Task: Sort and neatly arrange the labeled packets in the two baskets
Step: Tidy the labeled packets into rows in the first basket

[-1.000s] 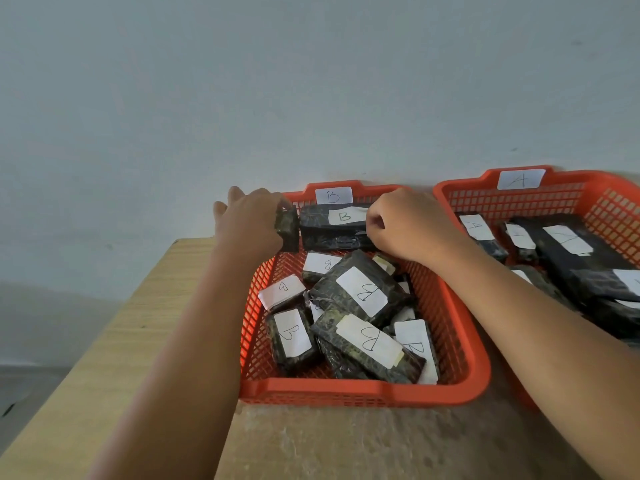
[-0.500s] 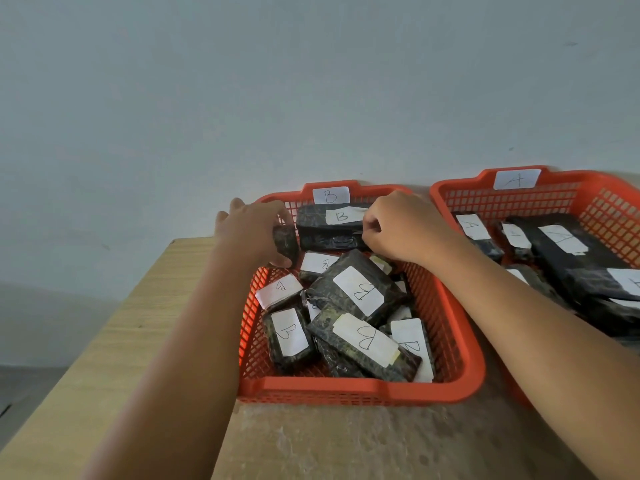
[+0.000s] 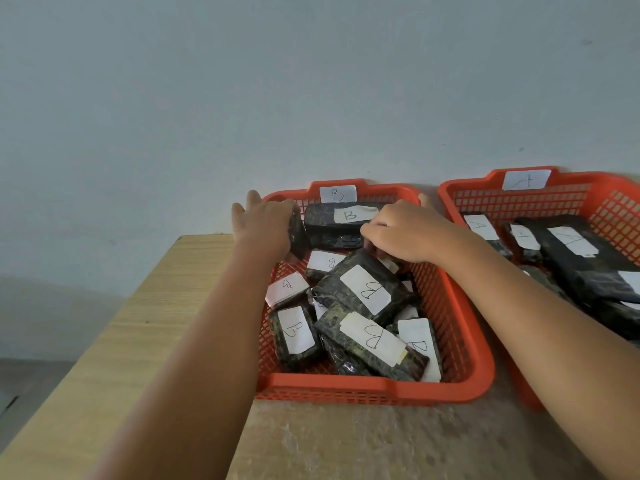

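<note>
Orange B basket (image 3: 374,389) holds B packets (image 3: 367,289), mostly jumbled and needing tidying, while the left hand (image 3: 266,226) grips a small packet (image 3: 297,233) and the right hand (image 3: 405,233) pinches another.

Left arm: bare, stretched forward.
Left hand (image 3: 266,226): back up, fingers reaching ahead, thumb side gripping a small dark packet (image 3: 297,233).
Right arm: bare, reaching in from the right.
Right hand (image 3: 403,230): knuckles up, fingers curled downward, fingertips hidden.
</note>
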Demonstrator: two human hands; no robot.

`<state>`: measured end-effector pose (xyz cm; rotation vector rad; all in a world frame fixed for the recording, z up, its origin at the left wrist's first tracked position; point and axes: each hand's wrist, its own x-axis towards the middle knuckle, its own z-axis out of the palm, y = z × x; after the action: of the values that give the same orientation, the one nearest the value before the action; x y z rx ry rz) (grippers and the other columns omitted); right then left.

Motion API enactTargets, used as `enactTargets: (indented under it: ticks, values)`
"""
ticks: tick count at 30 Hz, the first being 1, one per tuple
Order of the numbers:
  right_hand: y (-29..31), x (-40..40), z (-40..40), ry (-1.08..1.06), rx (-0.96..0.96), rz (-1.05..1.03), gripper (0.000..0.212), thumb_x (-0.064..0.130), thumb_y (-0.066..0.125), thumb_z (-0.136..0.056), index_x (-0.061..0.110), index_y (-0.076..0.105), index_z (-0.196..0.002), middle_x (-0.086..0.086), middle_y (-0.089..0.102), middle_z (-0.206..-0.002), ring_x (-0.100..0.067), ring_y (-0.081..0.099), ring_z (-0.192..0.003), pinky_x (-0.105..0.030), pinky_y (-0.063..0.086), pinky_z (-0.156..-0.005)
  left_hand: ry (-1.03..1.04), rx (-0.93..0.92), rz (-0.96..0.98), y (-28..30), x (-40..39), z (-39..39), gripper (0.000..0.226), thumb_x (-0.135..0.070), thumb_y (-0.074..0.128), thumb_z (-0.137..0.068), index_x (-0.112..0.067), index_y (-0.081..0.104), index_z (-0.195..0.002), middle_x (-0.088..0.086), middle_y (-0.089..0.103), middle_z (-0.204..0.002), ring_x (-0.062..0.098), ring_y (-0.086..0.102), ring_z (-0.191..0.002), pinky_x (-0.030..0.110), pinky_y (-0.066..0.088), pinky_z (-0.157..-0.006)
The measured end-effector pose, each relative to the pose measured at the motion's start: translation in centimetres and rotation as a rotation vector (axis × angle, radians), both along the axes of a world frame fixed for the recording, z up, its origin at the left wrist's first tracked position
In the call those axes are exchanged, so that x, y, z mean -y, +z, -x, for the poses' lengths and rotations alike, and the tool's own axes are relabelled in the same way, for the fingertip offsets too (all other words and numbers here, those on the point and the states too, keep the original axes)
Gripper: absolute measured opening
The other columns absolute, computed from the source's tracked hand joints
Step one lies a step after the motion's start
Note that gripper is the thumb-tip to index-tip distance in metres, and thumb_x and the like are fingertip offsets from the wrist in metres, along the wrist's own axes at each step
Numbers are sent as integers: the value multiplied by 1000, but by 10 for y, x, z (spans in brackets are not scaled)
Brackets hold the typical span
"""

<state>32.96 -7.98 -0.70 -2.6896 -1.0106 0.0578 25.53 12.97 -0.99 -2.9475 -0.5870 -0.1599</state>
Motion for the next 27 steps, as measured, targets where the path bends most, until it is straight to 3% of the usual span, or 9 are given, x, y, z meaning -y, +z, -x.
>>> enactTargets:
  ticks: [5, 10, 14, 17, 18, 20, 22, 24, 27]
  values:
    - [-1, 0, -1, -30, 3, -13, 56, 41, 29, -99, 18, 76, -81, 5, 74, -74, -10, 61, -90, -59, 7, -117, -12, 124, 274, 13, -8, 11, 73, -46, 82, -81, -18, 45, -139, 9, 57, -131, 29, 43, -132, 50, 37, -107]
    - [-3, 0, -2, 0, -9, -3, 60, 53, 35, -99, 15, 70, -70, 2, 72, -68, -8, 61, -85, -63, 4, -118, -39, 59, 143, 3, -8, 7, 62, -43, 86, -75, -30, 57, -127, -1, 61, -126, 26, 35, -129, 49, 29, -104]
    - [-1, 2, 0, 40, -65, 52, 60, 87, 46, -78, 33, 72, -79, 12, 73, -69, -6, 58, -102, -64, -3, -117, -48, 44, -21, -8, -5, -1, 90, -45, 92, -66, -32, 45, -141, -4, 52, -143, 29, 33, -136, 54, 31, -109]
    - [3, 3, 1, 48, -165, 26, 59, 89, 53, -69, 34, 72, -82, 15, 73, -71, -5, 59, -103, -62, -3, -117, -38, 41, 17, -3, -5, 2, 107, -51, 92, -62, -34, 36, -150, 3, 44, -146, 32, 30, -137, 54, 29, -109]
    - [6, 3, 0, 49, -210, -25, 58, 88, 57, -69, 34, 73, -80, 15, 72, -74, -6, 59, -104, -60, 0, -119, -44, 82, 78, 4, -5, 4, 103, -51, 91, -64, -35, 37, -150, 5, 43, -145, 32, 31, -135, 53, 30, -109]
    - [11, 6, -2, 36, -290, -174, 55, 84, 62, -65, 34, 75, -81, 16, 72, -85, -12, 61, -107, -55, 23, -118, -134, 265, 206, 20, -5, 13, 74, -48, 83, -77, -35, 50, -142, 4, 50, -139, 28, 40, -129, 50, 34, -108]
    - [15, 9, -3, 6, -355, -360, 42, 68, 69, -77, 27, 74, -88, 13, 74, -93, -14, 67, -103, -38, 48, -100, -289, 439, 410, 31, -2, 21, 39, -46, 70, -91, -32, 64, -127, -7, 67, -120, 9, 61, -104, 42, 48, -101]
    - [17, 11, -2, -24, -365, -510, 28, 50, 71, -88, 23, 72, -95, 9, 75, -94, -10, 71, -93, -27, 55, -82, -379, 351, 643, 36, 9, 26, 32, -57, 58, -96, -34, 70, -116, -17, 74, -101, -1, 68, -86, 31, 54, -88]
    - [14, 9, -5, -84, -260, -621, 34, 59, 67, -85, 26, 72, -94, 9, 76, -92, -10, 72, -89, -38, 58, -87, -455, 61, 789, 32, 23, 22, 45, -65, 60, -90, -30, 69, -117, -12, 78, -102, 6, 74, -94, 37, 56, -93]
